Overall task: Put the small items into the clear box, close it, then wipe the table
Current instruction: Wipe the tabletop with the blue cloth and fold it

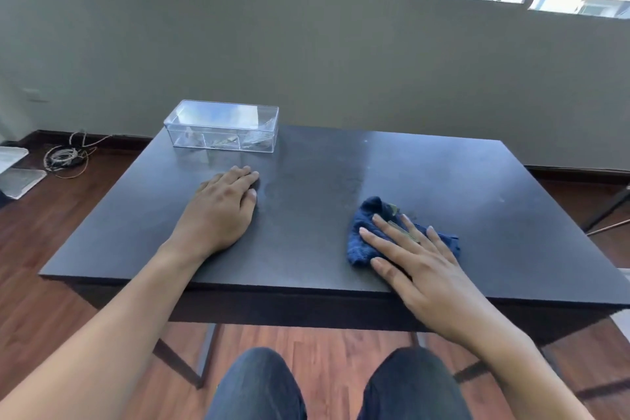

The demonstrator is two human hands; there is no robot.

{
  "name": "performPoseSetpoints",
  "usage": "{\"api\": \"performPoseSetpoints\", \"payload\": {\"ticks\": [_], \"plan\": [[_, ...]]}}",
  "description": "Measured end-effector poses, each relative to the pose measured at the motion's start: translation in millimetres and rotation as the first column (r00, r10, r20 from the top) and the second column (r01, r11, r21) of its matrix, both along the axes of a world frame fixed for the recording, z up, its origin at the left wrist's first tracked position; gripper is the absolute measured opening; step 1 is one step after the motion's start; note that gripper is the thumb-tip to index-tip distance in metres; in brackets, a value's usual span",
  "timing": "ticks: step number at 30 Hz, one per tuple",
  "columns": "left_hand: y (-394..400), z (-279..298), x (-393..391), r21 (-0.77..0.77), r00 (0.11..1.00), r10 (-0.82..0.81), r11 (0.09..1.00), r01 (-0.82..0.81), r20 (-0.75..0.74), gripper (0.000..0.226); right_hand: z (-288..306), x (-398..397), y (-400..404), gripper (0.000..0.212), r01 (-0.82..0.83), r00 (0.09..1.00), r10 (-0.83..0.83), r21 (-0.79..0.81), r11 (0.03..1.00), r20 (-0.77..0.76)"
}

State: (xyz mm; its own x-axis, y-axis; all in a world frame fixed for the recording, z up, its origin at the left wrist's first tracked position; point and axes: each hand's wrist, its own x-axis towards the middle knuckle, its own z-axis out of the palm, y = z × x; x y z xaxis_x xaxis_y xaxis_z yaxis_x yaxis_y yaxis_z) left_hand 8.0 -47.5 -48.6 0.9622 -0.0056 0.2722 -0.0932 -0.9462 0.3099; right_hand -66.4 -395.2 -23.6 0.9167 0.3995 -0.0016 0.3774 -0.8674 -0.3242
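Head view, taking the clear box point(221, 125) as my landmark: it sits lidded at the worktop's point(443, 174) far left, small items inside. Nearer me, my left hand point(221, 204) lies flat, holding nothing. Right of the box, my right hand point(419, 262) presses splayed fingers on the blue cloth point(361, 242); it looks soft and light, best pinned under the palm. Dark matte top, wooden floor, cables point(66, 157) left of the box

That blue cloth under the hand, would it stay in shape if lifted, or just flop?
The blue cloth would probably flop: it lies bunched in soft folds under the right hand. It looks light and thin. Pushed, it likely drags rather than glides on the matte table.
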Motion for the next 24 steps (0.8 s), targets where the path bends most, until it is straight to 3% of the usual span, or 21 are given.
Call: {"api": "performPoseSetpoints", "payload": {"ticks": [3,6,12,18,21,24], "plan": [[0,0,3,-0.001,1.000,0.001,1.000,-0.001,-0.002,0.045,0,38,-14,0.049,0.187,0.982,-0.187,0.013,0.982,0.008],[1,0,2,-0.008,1.000,0.007,1.000,-0.007,-0.017,0.046,0,88,23,0.053,0.282,0.958,-0.282,0.012,0.959,-0.049],[1,4,0,-0.032,0.999,0.003,0.999,-0.004,-0.032,0.046,-1,94,130,0.053,0.013,1.000,-0.013,-0.032,0.999,0.001],[-1,6,-3,-0.043,1.000,0.009,0.999,-0.009,-0.008,0.044,-2,11,81,0.048,-0.207,0.977,0.203,0.061,0.976,0.060],[-1,4,-2,-0.042,1.000,0.014,0.999,-0.014,-0.012,0.045,-1,-6,30,0.047,-0.185,0.982,0.183,0.049,0.982,0.039],[-1,1,-2,-0.048,1.000,0.022,0.999,-0.022,-0.006,0.045,0,16,-11,0.045,-0.031,0.999,0.030,0.065,0.997,0.025]]}}
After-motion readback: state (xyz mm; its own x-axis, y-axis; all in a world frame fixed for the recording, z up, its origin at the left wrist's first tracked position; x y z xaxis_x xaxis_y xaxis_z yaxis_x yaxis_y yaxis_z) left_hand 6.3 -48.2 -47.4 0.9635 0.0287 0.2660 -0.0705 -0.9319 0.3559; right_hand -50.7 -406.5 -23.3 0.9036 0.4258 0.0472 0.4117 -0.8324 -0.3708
